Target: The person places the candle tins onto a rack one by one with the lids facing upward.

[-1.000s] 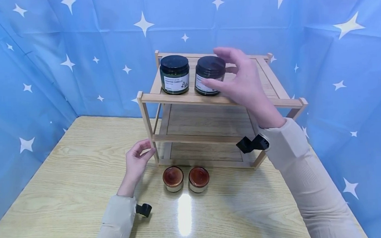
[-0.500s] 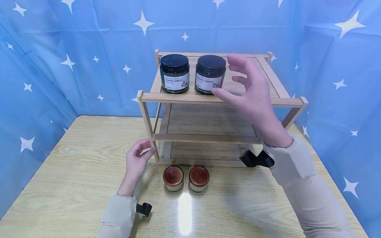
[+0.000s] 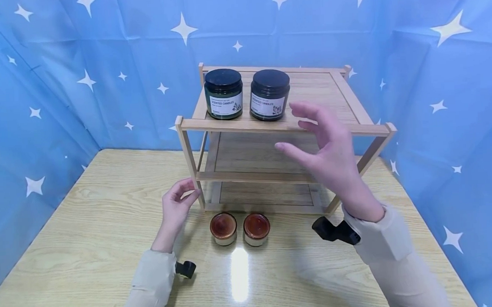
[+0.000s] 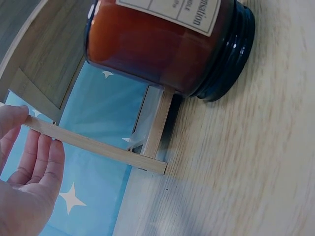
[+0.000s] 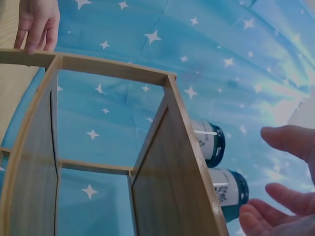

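Note:
Two dark green scented candle jars with black lids, a left one (image 3: 224, 94) and a right one (image 3: 270, 95), stand side by side at the front of the top shelf of a wooden rack (image 3: 278, 128). My left hand (image 3: 176, 207) pinches the rack's front left leg between thumb and fingers; the left wrist view shows the leg (image 4: 93, 144) between them. My right hand (image 3: 332, 154) holds nothing, thumb and fingers spread apart, in front of the rack and to the lower right of the right jar. Two amber candle jars, one left (image 3: 223, 228) and one right (image 3: 256, 229), stand on the table before the rack.
The rack stands on a light wood table (image 3: 88, 233) and has a middle shelf (image 3: 266, 155) and a bottom shelf (image 3: 264, 196). A blue star-patterned curtain (image 3: 139, 62) surrounds the table at the back and sides.
My right hand has come away from the right green jar, moving down and toward me. That jar stays on the top shelf. The left hand keeps its place on the leg.

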`<move>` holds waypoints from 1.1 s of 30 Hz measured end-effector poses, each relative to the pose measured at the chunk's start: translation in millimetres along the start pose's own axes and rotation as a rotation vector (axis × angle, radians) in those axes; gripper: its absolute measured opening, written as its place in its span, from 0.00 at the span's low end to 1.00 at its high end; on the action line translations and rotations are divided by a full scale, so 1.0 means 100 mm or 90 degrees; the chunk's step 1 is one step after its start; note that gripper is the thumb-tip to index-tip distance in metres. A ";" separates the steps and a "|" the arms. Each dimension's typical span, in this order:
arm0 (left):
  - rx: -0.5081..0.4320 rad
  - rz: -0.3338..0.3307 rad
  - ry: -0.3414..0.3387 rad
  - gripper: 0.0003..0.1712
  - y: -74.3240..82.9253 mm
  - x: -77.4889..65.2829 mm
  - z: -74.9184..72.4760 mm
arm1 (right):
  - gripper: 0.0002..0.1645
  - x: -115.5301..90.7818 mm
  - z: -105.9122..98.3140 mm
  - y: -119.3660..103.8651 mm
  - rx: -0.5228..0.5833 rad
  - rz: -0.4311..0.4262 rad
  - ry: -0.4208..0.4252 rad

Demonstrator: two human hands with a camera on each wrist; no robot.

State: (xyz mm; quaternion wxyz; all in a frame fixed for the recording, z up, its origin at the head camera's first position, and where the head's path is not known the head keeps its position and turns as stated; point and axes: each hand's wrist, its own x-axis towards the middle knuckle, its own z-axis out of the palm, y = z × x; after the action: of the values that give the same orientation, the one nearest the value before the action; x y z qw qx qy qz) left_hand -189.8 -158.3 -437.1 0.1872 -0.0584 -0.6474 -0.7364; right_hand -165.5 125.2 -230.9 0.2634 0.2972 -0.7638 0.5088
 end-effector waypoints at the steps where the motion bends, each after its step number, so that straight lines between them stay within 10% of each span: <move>1: 0.001 0.001 -0.001 0.20 0.00 0.00 0.00 | 0.35 -0.02 0.00 0.00 0.003 -0.005 -0.003; 33: 0.005 0.004 -0.006 0.16 -0.02 0.00 -0.01 | 0.37 -0.51 0.09 0.12 0.053 0.006 -0.025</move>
State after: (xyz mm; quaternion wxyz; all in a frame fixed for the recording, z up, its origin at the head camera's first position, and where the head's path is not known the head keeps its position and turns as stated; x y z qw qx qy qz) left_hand -190.7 -158.7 -438.9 0.1866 -0.0634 -0.6513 -0.7328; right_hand -140.0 129.7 -277.1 0.2338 0.3144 -0.7482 0.5354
